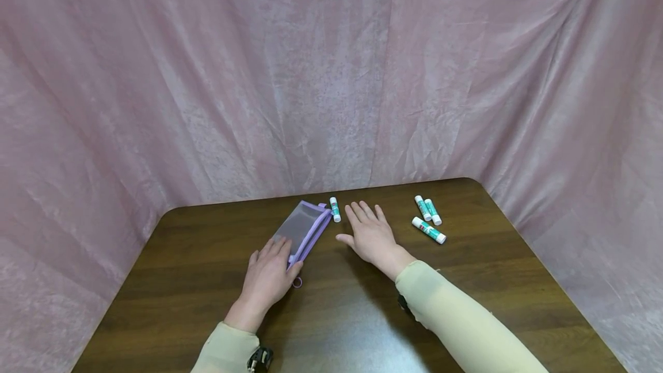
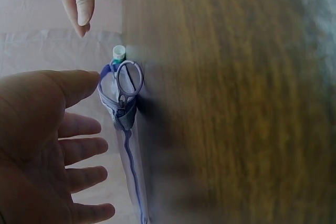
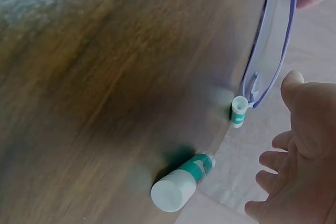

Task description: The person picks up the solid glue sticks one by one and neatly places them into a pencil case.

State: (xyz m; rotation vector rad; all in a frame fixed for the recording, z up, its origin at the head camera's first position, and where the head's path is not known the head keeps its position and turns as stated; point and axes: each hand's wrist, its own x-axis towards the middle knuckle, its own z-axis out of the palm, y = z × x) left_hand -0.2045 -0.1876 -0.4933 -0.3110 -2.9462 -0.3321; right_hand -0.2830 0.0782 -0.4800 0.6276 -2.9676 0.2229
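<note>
A flat mesh pouch (image 1: 299, 224) with purple edging and a zip lies left of centre on the table. My left hand (image 1: 266, 272), fingers extended, is over the pouch's near end; whether it touches is not clear. Beside its thumb, a purple ring (image 2: 129, 78) hangs from the pouch end. One glue stick (image 1: 335, 209), green and white, lies by the pouch's far corner. My right hand (image 1: 370, 238) hovers above the table just right of that stick, fingers spread and holding nothing. Farther right lie two glue sticks side by side, with another glue stick (image 1: 429, 230) nearer me.
The brown wooden table (image 1: 342, 327) has rounded far corners. Behind it and at both sides hangs a pink curtain (image 1: 331, 73). Bare wood lies between the right hand and the three glue sticks on the right.
</note>
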